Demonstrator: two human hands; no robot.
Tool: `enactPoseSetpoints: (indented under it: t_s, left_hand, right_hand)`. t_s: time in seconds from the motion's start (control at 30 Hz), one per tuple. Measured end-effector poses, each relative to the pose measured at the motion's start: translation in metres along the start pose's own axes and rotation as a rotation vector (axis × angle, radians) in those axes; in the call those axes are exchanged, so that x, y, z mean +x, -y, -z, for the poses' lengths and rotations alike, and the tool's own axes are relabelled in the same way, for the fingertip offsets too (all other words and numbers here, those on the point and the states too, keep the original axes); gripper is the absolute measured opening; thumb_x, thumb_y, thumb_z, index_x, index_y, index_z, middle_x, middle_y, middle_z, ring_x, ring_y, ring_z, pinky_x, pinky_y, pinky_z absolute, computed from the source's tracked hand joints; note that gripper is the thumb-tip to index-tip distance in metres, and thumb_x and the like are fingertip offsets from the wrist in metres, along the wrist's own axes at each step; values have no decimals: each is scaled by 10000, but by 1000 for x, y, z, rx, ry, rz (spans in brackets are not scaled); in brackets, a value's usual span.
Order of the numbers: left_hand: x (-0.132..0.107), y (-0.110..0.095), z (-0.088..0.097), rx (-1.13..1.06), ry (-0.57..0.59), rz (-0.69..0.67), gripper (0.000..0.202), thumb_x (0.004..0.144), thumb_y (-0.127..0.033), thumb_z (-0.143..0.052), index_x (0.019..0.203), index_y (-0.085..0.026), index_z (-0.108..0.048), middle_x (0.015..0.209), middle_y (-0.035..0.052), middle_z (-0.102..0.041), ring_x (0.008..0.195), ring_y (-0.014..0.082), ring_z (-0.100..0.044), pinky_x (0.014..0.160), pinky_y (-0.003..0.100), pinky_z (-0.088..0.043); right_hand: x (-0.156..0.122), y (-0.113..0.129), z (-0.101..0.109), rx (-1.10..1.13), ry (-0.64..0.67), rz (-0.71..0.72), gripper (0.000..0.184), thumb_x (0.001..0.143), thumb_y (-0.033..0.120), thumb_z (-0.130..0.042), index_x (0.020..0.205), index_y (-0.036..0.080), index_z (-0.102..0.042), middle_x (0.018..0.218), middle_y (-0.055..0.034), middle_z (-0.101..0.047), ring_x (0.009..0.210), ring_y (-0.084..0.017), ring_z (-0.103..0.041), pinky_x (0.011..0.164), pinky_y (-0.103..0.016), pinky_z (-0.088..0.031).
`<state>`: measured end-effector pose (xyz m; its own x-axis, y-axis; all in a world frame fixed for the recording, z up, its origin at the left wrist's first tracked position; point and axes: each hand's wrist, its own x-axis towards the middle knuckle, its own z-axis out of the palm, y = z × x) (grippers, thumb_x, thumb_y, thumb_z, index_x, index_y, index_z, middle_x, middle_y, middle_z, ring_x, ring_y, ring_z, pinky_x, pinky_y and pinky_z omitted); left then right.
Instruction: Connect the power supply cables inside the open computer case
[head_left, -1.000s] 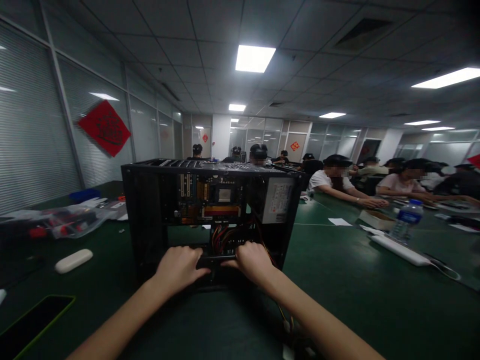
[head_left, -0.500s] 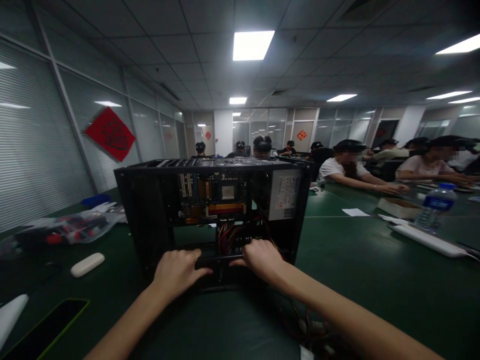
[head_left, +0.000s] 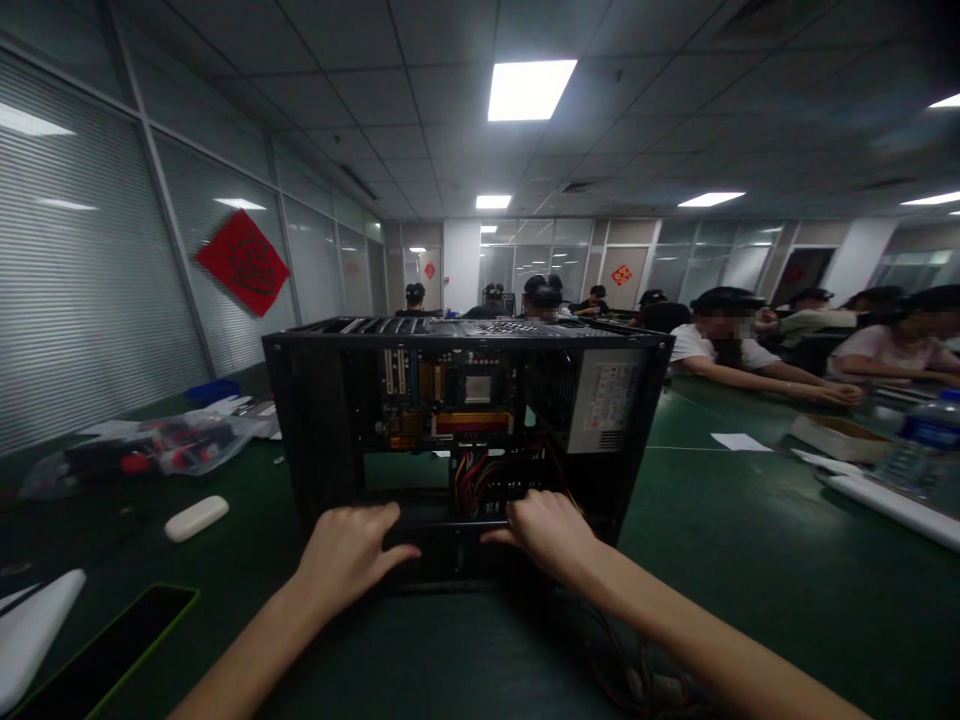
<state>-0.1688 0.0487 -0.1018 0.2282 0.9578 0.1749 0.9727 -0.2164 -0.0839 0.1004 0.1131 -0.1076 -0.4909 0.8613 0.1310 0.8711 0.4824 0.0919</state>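
An open black computer case point(head_left: 322, 430) stands on the green table, its side off, showing a motherboard point(head_left: 450, 395), a power supply point(head_left: 611, 400) and red and yellow cables point(head_left: 480, 475). My left hand point(head_left: 349, 555) and my right hand point(head_left: 547, 530) both grip a dark flat component point(head_left: 450, 540) at the case's lower front edge, thumbs curled under it. What that component is I cannot make out.
A phone with a green edge point(head_left: 105, 655), a white oval object point(head_left: 196, 517) and a plastic bag of parts point(head_left: 172, 445) lie to the left. Loose cables point(head_left: 637, 680) trail under my right forearm. A water bottle point(head_left: 919, 445) and seated people point(head_left: 720, 340) are to the right.
The view has shifted so the case sits a little further right and nearer. Both hands stay clasped on the dark component at the case's lower edge.
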Motion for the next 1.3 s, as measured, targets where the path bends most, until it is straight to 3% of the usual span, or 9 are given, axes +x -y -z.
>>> enactPoseSetpoints:
  t_s: [0.5, 0.77, 0.93, 1.07, 1.3]
  left_hand:
    - [-7, -5, -1, -64, -14, 16, 314, 904, -474, -687, 991, -173, -678, 939, 81, -768, 897, 320, -738, 793, 451, -572]
    - [-9, -16, -13, -62, -33, 23, 278, 921, -481, -662, 924, -203, -673, 882, 43, -760, 845, 281, -738, 792, 426, -578]
    - [-1, -44, -10, -64, -5, -2, 270, 964, -456, -598, 962, -197, -676, 905, 63, -759, 861, 307, -740, 776, 452, -588]
    - [14, -78, -7, -99, -10, -44, 299, 955, -469, -607, 965, -178, -670, 908, 87, -760, 863, 312, -744, 786, 440, -591]
    - [62, -174, -15, -232, -4, -118, 326, 933, -398, -664, 1068, -102, -651, 942, 148, -745, 849, 290, -747, 707, 359, -591]
  right_hand:
    - [0, 7, 0, -63, 63, -38, 491, 926, 582, -579, 933, 142, -796, 934, -178, -765, 912, -358, -751, 754, -381, -569]
    - [-3, -11, -4, -91, 99, -2, 581, 885, 679, -540, 914, 161, -802, 882, -172, -761, 876, -364, -754, 713, -379, -559]
    - [-14, -42, -16, -126, 69, 19, 579, 887, 692, -537, 859, 172, -789, 809, -157, -757, 816, -351, -757, 658, -346, -521]
    - [-23, -80, -24, -129, 13, 16, 492, 906, 621, -603, 802, 167, -762, 756, -130, -751, 751, -302, -752, 604, -296, -456]
    - [-44, -188, -38, -80, -26, 26, 215, 885, 385, -732, 767, 206, -751, 685, -88, -729, 667, -227, -719, 589, -274, -416]
